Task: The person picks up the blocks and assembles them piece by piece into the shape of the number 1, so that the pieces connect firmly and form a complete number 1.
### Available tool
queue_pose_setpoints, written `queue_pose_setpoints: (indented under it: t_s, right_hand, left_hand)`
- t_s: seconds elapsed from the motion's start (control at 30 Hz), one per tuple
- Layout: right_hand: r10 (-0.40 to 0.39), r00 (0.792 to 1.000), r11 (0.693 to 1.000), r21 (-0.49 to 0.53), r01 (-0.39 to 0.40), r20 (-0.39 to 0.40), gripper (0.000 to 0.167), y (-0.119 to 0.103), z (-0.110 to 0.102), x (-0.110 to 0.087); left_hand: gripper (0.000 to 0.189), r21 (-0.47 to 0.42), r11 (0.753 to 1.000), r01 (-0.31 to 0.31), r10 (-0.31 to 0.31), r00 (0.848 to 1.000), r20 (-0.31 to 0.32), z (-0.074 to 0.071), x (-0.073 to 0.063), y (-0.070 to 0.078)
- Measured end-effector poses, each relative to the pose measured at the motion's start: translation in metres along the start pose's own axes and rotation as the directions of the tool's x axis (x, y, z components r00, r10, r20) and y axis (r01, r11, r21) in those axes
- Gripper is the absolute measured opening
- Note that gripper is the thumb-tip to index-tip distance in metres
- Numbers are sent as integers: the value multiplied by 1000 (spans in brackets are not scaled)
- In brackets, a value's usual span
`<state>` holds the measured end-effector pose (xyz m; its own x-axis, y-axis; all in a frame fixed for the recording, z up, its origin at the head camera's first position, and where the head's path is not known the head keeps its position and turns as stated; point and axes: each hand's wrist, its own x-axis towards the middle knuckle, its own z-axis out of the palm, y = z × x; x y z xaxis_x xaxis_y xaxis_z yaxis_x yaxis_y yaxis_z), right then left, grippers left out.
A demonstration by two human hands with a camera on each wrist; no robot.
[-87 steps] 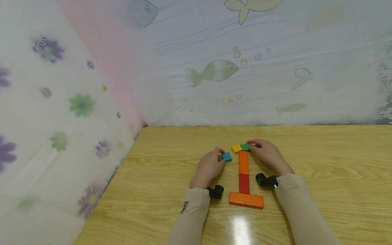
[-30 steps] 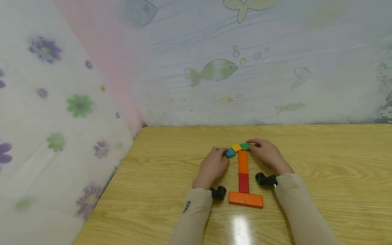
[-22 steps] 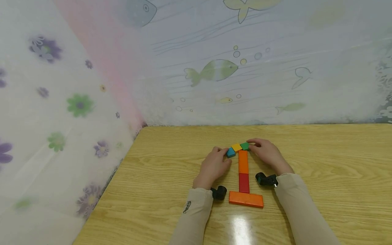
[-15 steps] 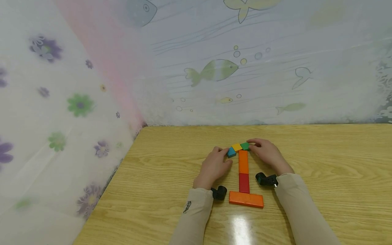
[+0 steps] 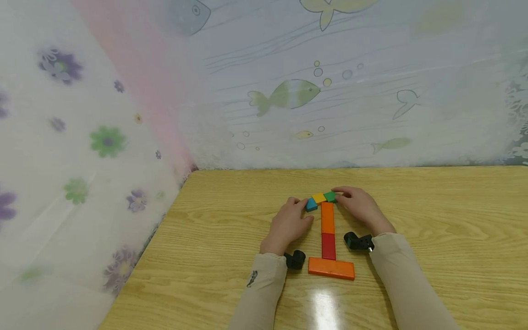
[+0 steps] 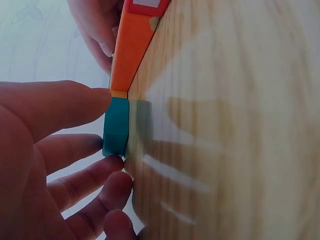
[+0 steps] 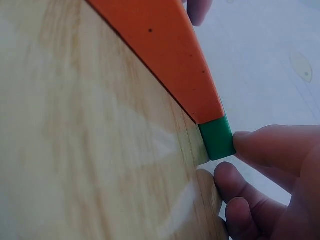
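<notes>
In the head view, a blue block [image 5: 311, 205], a yellow block [image 5: 319, 198] and a green block [image 5: 330, 196] form a slanting row. My left hand [image 5: 287, 225] touches the left side of the blue block with a fingertip, its thumb apart in front. At the row's other end, my right hand [image 5: 363, 208] holds the green block by its outer corner between thumb and index finger. An orange block [image 5: 327, 217] runs down from the row to a red block [image 5: 328, 246]. Crosswise below lies another orange block [image 5: 331, 268].
The blocks lie on a wood-grain table [image 5: 198, 238]. Behind it hangs a pale fish-patterned wall covering [image 5: 354, 119], with a flowered one [image 5: 107, 206] along the left. Black wrist cameras [image 5: 358, 242] stick out inward from both sleeves.
My left hand has moved right, bringing the blue block up against the yellow one; its thumb has come off the block. The right hand has stayed at the green block.
</notes>
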<state>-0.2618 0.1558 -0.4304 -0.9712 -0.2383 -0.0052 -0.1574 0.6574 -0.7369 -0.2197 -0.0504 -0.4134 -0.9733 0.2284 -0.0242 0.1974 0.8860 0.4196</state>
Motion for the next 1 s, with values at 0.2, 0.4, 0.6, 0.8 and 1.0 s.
queue_pose_setpoints:
  t_s: [0.2,0.4,0.6,0.8,1.0]
  right_hand:
    - [3,1000,1000,5,-3,3,37,-1,0,0]
    - [-3,1000,1000,-2,3,-2,38,-1,0,1]
    - [-2,1000,1000,0,2,3,37,-1,0,0]
    - [1,1000,1000,13,-1,6,38,-1,0,0]
    - [7,1000,1000,21,-7,13,39,-1,0,0]
  left_hand:
    - [52,-3,1000,-1,1,1000,5,0,0,0]
    - [54,-21,1000,10,-10,1000,5,-1,0,0]
    - [54,-45,999,27,-27,1000,-2,-1,0,0]
    - [55,-57,998,26,-26,1000,-12,-1,0,0]
    - [56,-82,996,27,-28,999,-19,-1,1,-3]
